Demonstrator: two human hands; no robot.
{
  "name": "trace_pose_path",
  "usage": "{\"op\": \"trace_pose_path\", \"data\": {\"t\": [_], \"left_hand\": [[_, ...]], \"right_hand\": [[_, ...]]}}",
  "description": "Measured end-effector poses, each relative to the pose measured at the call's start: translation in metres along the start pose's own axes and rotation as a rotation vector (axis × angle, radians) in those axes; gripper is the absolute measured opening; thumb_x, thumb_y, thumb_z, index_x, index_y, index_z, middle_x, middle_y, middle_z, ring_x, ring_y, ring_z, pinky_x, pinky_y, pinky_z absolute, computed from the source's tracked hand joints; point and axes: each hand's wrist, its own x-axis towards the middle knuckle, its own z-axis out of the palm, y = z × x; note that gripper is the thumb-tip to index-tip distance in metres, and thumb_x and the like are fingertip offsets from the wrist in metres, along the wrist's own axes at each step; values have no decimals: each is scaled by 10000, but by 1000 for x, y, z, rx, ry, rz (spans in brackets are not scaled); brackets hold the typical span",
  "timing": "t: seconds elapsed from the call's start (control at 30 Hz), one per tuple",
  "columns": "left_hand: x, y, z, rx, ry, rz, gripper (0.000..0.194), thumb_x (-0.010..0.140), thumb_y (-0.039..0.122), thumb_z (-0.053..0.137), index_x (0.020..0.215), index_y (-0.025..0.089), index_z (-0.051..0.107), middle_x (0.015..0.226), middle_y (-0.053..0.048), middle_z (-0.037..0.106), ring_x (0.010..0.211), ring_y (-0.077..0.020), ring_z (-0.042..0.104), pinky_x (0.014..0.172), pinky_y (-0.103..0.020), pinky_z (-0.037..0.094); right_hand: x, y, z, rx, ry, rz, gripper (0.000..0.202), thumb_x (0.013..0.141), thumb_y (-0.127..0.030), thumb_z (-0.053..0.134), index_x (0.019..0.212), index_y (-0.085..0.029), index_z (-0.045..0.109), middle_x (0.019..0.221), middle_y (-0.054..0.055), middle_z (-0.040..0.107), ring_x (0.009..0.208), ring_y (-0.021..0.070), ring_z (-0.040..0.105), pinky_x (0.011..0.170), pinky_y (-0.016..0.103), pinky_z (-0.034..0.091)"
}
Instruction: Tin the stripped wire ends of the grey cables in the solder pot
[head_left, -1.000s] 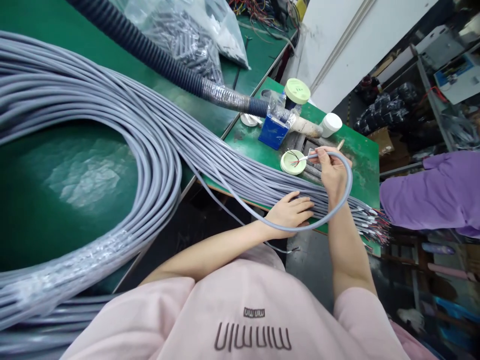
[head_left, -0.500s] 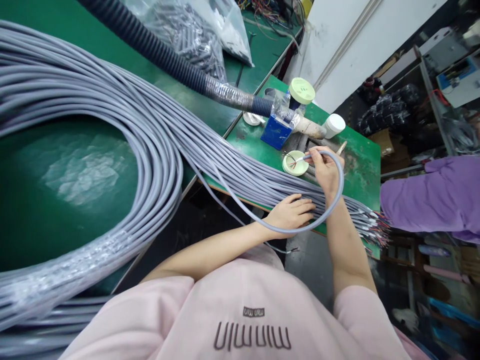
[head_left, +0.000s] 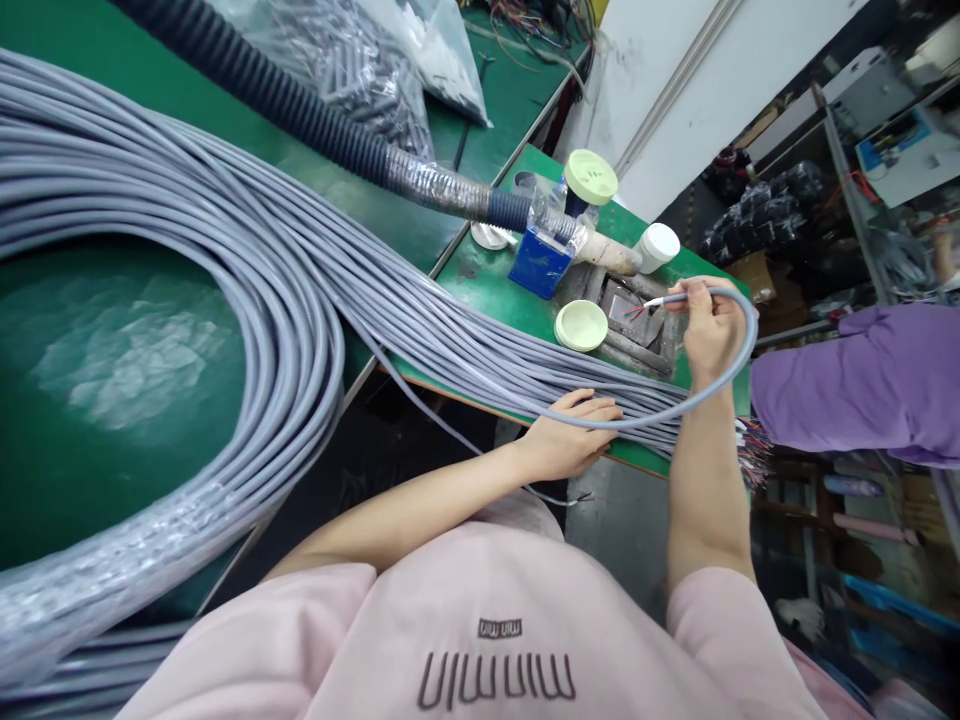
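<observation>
My right hand (head_left: 709,318) is closed on a grey cable (head_left: 742,350) near its end, the cable curving in a loop round the hand. Its stripped tip, with thin coloured wires (head_left: 634,312), is over a metal plate in a square dark frame (head_left: 637,355). My left hand (head_left: 574,430) lies with fingers stretched on the bundle of grey cables (head_left: 480,350), below the looped cable. Left of the frame stands a shallow pale-green cup (head_left: 581,326), its inside pale and smooth.
A ribbed hose (head_left: 322,130) runs to a blue box (head_left: 538,262) beside a lidded jar (head_left: 591,177) and a white tub (head_left: 658,245). A big cable coil (head_left: 292,330) lies left, with plastic bags (head_left: 442,60) behind. A person's purple sleeve (head_left: 862,380) is at right.
My right hand has moved right with the cable, whose wire tips left the pale-green cup and are now over the metal plate. My left hand has stayed on the bundle. The view has shifted slightly.
</observation>
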Motion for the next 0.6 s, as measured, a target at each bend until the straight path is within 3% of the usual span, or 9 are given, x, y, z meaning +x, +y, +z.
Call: {"op": "trace_pose_path", "data": {"t": [0.3, 0.6], "left_hand": [[-3, 0, 2, -23, 0, -15, 259, 884, 195, 521, 1105, 197, 656, 1296, -109, 623, 1196, -234, 585, 1120, -463, 312], [-3, 1, 1, 48, 9, 7, 253, 904, 198, 488, 1091, 192, 659, 1299, -99, 627, 1286, -225, 516, 1015, -382, 375]], "right_hand": [[16, 57, 5, -59, -5, 87, 242, 872, -393, 575, 818, -168, 648, 706, 6, 702, 579, 117, 668, 578, 235, 572], [17, 77, 12, -78, -18, 132, 205, 857, -346, 561, 817, -165, 649, 717, 17, 708, 591, 127, 673, 565, 232, 551]]}}
